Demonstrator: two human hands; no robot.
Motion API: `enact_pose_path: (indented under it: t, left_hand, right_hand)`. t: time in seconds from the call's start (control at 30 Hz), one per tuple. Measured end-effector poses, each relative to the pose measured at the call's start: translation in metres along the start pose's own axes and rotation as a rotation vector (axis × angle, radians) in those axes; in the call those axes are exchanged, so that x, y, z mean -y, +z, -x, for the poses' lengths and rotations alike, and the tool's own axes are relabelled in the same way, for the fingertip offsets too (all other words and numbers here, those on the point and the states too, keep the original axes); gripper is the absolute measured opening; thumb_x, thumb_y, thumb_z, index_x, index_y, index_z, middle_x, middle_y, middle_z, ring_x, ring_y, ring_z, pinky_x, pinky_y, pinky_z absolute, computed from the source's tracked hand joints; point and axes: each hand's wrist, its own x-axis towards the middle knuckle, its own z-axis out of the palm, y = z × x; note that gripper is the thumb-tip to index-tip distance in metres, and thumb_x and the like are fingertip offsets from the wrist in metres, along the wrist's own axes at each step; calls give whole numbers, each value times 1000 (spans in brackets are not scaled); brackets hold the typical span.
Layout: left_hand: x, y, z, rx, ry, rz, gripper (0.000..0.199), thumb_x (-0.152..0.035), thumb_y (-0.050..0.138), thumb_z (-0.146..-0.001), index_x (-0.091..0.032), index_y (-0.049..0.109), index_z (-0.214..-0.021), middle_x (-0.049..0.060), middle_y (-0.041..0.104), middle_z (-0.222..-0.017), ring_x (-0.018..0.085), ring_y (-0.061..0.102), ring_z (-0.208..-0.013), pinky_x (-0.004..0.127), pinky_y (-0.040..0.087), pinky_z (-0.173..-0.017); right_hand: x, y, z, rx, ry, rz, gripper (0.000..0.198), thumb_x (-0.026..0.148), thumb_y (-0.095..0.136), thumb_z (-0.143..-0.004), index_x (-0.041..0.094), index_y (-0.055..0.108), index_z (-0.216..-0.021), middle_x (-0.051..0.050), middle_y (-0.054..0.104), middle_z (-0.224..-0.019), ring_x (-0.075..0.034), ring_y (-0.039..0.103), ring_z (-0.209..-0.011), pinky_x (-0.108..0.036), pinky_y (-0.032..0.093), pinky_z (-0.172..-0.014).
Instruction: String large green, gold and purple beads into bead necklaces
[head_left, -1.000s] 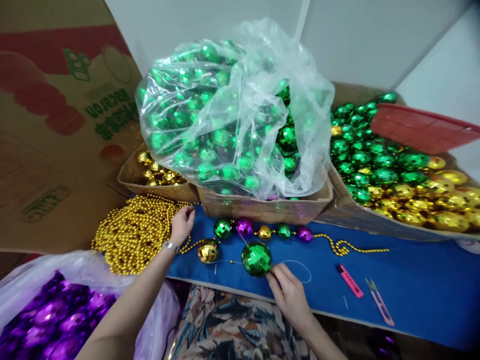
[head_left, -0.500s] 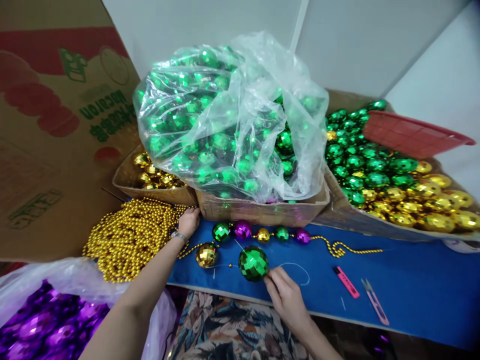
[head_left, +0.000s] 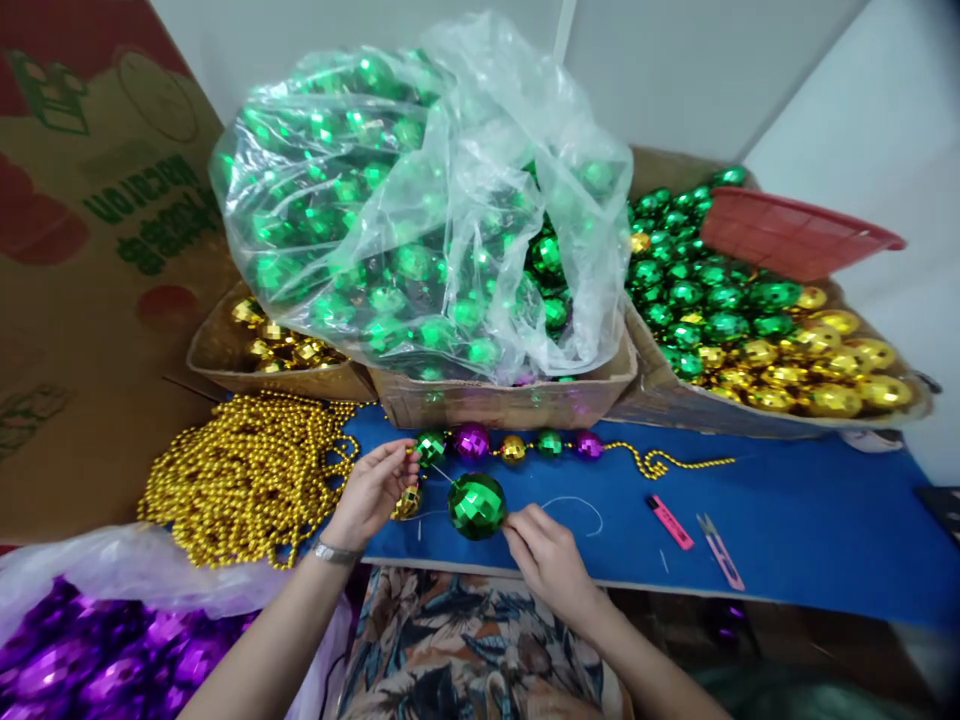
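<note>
My right hand (head_left: 551, 560) grips the large green faceted ball (head_left: 478, 506) at its right side and holds it over the blue table. A thin needle-like tip sticks out of the ball's upper left. My left hand (head_left: 375, 495), with a watch on the wrist, is closed in a pinch just left of that tip. A small gold bead seems to be between its fingertips, partly hidden. Behind lies a strand with a green ball (head_left: 430, 448), a purple ball (head_left: 472, 441) and several others. A gold ball (head_left: 407, 502) is partly covered by my left hand.
Gold bead strings (head_left: 240, 480) are heaped at left, above a bag of purple balls (head_left: 112, 650). A plastic bag of green balls (head_left: 420, 220) sits on a carton (head_left: 495, 400). At right lie a pink cutter (head_left: 670, 522), snips (head_left: 720, 552) and a red basket (head_left: 802, 235).
My left hand has come from the carton's edge toward the green ball, fingers pinched. My right hand still holds the ball. The whole view has shifted slightly.
</note>
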Motion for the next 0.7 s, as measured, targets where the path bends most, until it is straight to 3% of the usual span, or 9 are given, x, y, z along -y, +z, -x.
enact_pose_path:
  t: [0.17,0.43,0.6,0.7]
  left_hand:
    - [9,25,11,107,-81,40,30,-25,82,-66,-13,71,-90,4,70,-77,11,64,-64,20,54,-58]
    - [15,28,13,125,-36,-40,31,-27,82,-65,-14,73,-92,3,68,-74,11,63,-68,21,53,-59]
    - [15,31,20,135,78,-249,29,-29,81,-66,-16,72,-91,1,67,-72,10,59,-64,21,50,-60]
    - [28,36,24,161,109,-380,26,-32,80,-66,-18,71,-87,1,67,-72,11,59,-63,21,48,-58]
  right_hand:
    - [-3,0,7,-12,21,77,22,20,37,-99,19,58,-92,-5,55,-82,-16,56,-74,-26,44,-69]
    - [-5,-5,16,-28,22,122,24,21,36,-99,19,59,-91,-4,54,-80,-15,56,-71,-25,44,-67]
    - [-4,-6,16,-35,27,108,23,19,37,-98,20,59,-94,-5,56,-82,-16,57,-72,-25,46,-68]
    - [-11,5,16,-56,137,-41,15,19,42,-94,20,57,-93,-4,60,-84,-16,60,-77,-25,48,-70]
